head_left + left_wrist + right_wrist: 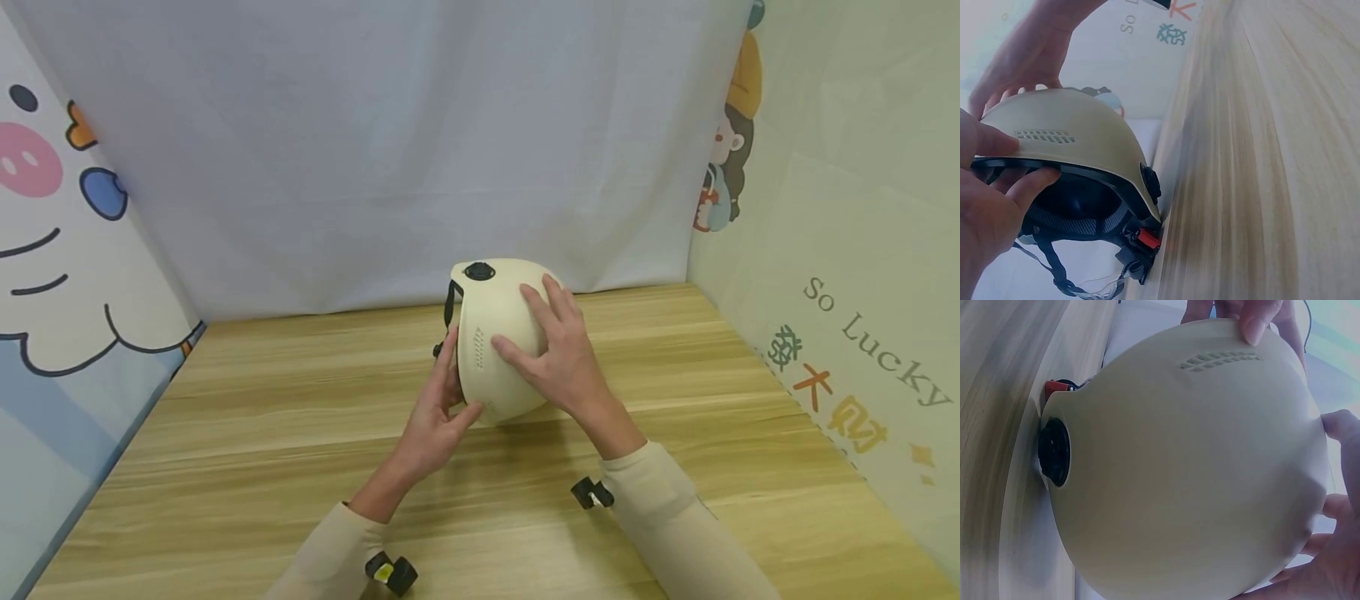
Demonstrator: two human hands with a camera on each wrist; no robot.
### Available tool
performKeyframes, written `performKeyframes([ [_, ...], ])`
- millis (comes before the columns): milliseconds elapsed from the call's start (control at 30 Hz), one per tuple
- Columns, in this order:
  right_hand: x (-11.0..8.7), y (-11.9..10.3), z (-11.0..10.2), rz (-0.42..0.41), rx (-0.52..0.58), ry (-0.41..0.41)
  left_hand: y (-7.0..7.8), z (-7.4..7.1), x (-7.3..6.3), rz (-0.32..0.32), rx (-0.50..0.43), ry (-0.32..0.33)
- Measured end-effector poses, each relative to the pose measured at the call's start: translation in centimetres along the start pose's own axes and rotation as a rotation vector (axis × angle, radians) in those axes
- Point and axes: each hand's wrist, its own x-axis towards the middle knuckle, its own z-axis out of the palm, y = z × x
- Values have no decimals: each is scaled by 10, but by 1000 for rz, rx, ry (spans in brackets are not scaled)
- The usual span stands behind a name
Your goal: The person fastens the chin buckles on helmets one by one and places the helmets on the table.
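Note:
A cream helmet (pixel 498 312) is tipped onto its side between the two hands. The left hand (pixel 435 421) grips its rim, thumb on the outer shell and fingers inside against the dark lining (pixel 1075 200). Spread over the crown, the right hand (pixel 558 354) holds the shell with bent fingers and thumb. A black round knob (pixel 1055 452) sits on the shell near one edge, and vent slots (pixel 1045 136) mark its side. From the rim hang a black strap (pixel 1054 262) and a red piece (pixel 1147 238). Whether the helmet touches the table cannot be told.
Beneath the hands lies a wood-grain table (pixel 300 392). A pale curtain (pixel 375 167) closes off the back, with printed cartoon panels at left (pixel 75 275) and right (pixel 840 208). Small black devices are strapped at both wrists.

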Motion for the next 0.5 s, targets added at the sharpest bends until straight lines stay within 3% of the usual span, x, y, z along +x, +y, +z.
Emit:
performKeyframes([
  [200,0,0,-1,20,1,-3,-2,0,-1,22,-8,8],
  [500,0,0,1,40,6,-3,-3,3,-3,4,-39,-18],
])
